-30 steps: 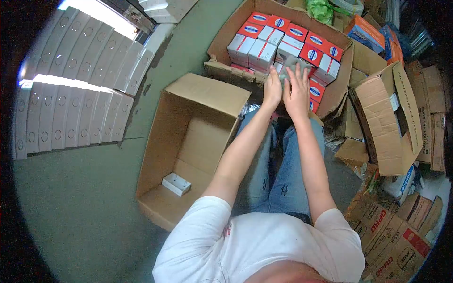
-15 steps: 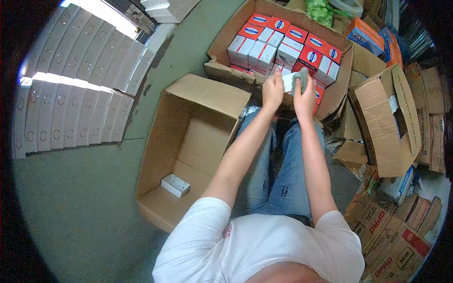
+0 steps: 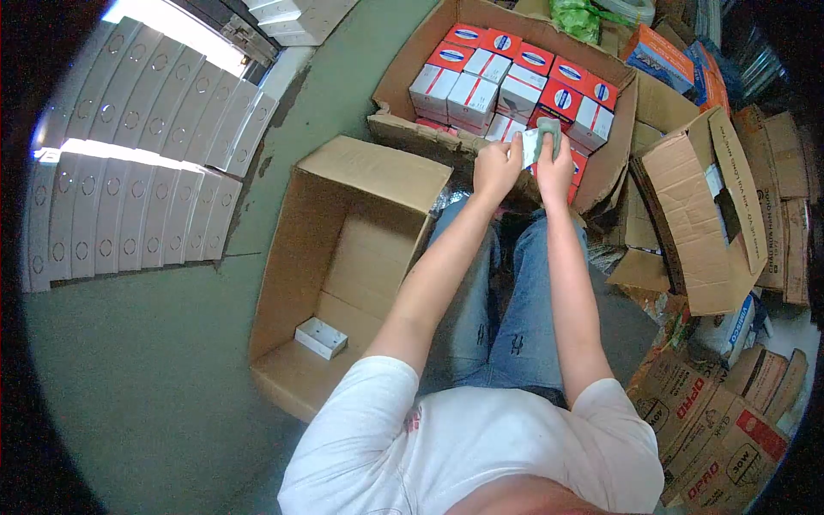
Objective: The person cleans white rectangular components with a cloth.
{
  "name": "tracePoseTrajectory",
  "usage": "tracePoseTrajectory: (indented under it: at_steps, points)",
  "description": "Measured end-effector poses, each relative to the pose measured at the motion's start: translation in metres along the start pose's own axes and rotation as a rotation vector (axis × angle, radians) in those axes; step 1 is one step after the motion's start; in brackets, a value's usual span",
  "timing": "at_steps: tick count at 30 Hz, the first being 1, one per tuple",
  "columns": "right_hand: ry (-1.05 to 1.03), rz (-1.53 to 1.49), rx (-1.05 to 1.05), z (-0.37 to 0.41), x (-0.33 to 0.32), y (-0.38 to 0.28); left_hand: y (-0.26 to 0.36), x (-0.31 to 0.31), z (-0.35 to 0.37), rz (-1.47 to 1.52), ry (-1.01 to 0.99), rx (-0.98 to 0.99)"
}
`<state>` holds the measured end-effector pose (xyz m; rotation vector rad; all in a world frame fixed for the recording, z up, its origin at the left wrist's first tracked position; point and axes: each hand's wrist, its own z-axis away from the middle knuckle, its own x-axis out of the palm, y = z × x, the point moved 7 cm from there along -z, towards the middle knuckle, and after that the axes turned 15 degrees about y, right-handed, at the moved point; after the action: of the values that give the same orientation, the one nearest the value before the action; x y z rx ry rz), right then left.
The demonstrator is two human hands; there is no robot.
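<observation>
Both hands are together over the near edge of a carton of red-and-white boxes (image 3: 471, 96). My left hand (image 3: 498, 174) is closed on a small white piece (image 3: 529, 149), whose exact kind I cannot make out. My right hand (image 3: 555, 175) grips a grey-green cloth (image 3: 549, 129) against the right side of that piece. Below and left of my forearms, an open cardboard box (image 3: 371, 249) lies with its opening toward me. Inside it, at the lower corner, sits a white rectangular electrical back box (image 3: 321, 338).
Long rows of white boxes with round knockouts (image 3: 129, 197) stand on the left over the green floor (image 3: 146, 360). Opened cartons (image 3: 699, 215) and flattened cardboard (image 3: 712, 429) crowd the right side. A green plastic bag (image 3: 576, 19) lies at the top.
The grey-green cloth has shifted slightly upward on the white piece, and my right fingers have moved with it. The view has shifted slightly; the back box stays in the cardboard box.
</observation>
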<state>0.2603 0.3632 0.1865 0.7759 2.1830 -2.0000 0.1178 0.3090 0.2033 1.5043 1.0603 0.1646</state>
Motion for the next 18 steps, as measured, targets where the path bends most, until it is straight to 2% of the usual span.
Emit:
tracePoseTrajectory:
  at_steps: [3, 6, 9, 15, 18]
  points:
    - [0.029, -0.169, -0.194, 0.000, 0.003, -0.002, -0.012, 0.008, 0.000, -0.034, -0.062, -0.116]
    - [-0.057, -0.246, -0.183, 0.001, 0.011, 0.002, -0.012, 0.001, -0.003, -0.027, 0.013, -0.131]
    - [-0.082, -0.234, -0.183, -0.001, 0.013, 0.002, -0.009, -0.001, -0.003, -0.029, -0.001, -0.135]
    - [-0.035, -0.279, 0.023, -0.007, 0.006, 0.007, -0.004, 0.005, 0.001, -0.050, -0.047, -0.081]
    - [-0.008, -0.249, -0.003, -0.009, 0.005, 0.005, -0.005, 0.006, 0.001, -0.043, -0.056, -0.089]
